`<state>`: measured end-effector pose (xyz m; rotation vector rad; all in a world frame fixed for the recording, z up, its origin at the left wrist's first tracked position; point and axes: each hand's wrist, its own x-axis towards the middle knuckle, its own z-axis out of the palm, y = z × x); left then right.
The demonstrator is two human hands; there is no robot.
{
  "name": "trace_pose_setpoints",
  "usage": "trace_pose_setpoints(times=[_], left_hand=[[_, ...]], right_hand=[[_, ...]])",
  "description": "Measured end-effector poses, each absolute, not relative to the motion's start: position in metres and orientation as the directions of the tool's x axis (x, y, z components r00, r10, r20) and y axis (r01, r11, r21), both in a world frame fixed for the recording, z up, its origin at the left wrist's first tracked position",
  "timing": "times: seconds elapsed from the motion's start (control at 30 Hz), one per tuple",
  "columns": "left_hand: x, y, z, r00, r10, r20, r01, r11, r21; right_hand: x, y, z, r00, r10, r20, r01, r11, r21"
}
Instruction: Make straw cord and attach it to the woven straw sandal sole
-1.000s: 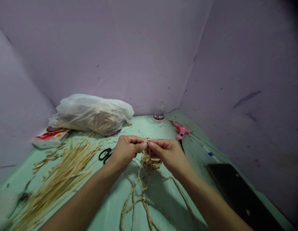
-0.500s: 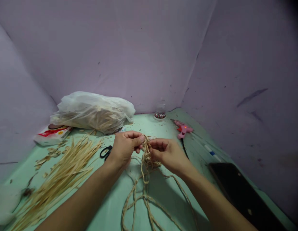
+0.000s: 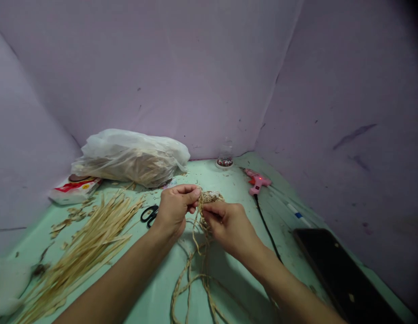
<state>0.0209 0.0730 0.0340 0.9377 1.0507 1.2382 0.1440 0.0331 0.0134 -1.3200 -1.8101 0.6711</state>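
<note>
My left hand (image 3: 177, 206) pinches the top of a braided strand of tan twine (image 3: 201, 203) between thumb and fingers. Just right of it, my right hand (image 3: 225, 222) is closed with thumb and forefinger on the same twine, a little lower. Behind my fingers sits a coiled twine piece (image 3: 212, 196) with small whitish beads along its top; my right hand hides part of it. Long loose twine ends (image 3: 190, 279) trail down over the pale green table towards me.
Black-handled scissors (image 3: 149, 215) and a bundle of dry straw-like strips (image 3: 90, 238) lie at left. A stuffed plastic bag (image 3: 131, 155) is behind. A pink glue gun (image 3: 257, 180), a clear bead container (image 3: 224, 159) and a dark phone (image 3: 337, 270) lie towards the right.
My right hand has shifted slightly left and down along the twine, closer to my left hand. More of the beaded coil shows behind it. My left hand has hardly moved.
</note>
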Motion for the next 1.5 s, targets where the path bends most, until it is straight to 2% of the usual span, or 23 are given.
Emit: trace_pose_setpoints(times=[0.1,0.2,0.27,0.37,0.47,0.57,0.63,0.73,0.9,1.0,1.1,1.2,1.33,1.5], left_hand=[[0.019,0.074,0.033,0.053,0.995,-0.088,-0.206,0.097,0.974],[0.018,0.073,0.034,0.095,0.993,-0.075,-0.161,0.09,0.983],[0.018,0.071,0.035,0.122,0.99,-0.066,-0.137,0.082,0.987],[0.018,0.069,0.035,0.156,0.985,-0.07,-0.096,0.086,0.992],[0.019,0.068,0.035,0.178,0.981,-0.083,-0.09,0.1,0.991],[0.02,0.068,0.035,0.185,0.977,-0.106,-0.126,0.131,0.983],[0.021,0.067,0.037,0.191,0.975,-0.114,-0.147,0.144,0.979],[0.022,0.063,0.04,0.201,0.976,-0.084,-0.14,0.114,0.984],[0.016,0.056,0.051,0.231,0.971,0.053,-0.009,-0.052,0.999],[0.006,0.058,0.059,0.19,0.976,0.11,0.02,-0.115,0.993],[-0.005,0.065,0.066,0.113,0.985,0.133,-0.001,-0.134,0.991],[-0.011,0.071,0.07,0.085,0.989,0.124,-0.011,-0.124,0.992],[-0.012,0.072,0.07,0.128,0.989,0.076,0.025,-0.08,0.996],[-0.011,0.072,0.069,0.128,0.989,0.07,0.069,-0.08,0.994]], right_hand=[[0.148,0.035,0.017,-0.2,0.959,0.203,0.528,0.28,-0.802],[0.154,0.039,0.021,-0.214,0.972,0.102,0.372,0.177,-0.911],[0.156,0.041,0.023,-0.145,0.987,0.066,0.196,0.094,-0.976],[0.153,0.041,0.024,0.045,0.999,0.029,-0.037,0.03,-0.999],[0.149,0.041,0.024,0.14,0.99,0.002,-0.122,0.019,-0.992],[0.148,0.042,0.024,0.126,0.991,-0.052,-0.153,-0.032,-0.988],[0.15,0.042,0.027,0.111,0.992,-0.062,-0.143,-0.046,-0.989],[0.154,0.04,0.036,0.095,0.995,-0.003,-0.05,0.001,-0.999],[0.164,0.034,0.053,0.035,0.993,0.11,0.072,0.107,-0.992],[0.178,0.04,0.053,0.134,0.985,0.11,0.174,0.085,-0.981],[0.193,0.05,0.046,0.244,0.969,0.045,0.258,-0.02,-0.966],[0.203,0.056,0.041,0.29,0.957,0.021,0.254,-0.055,-0.966],[0.206,0.054,0.044,0.329,0.94,0.087,0.223,0.012,-0.975],[0.203,0.052,0.042,0.289,0.949,0.124,0.251,0.05,-0.967]])
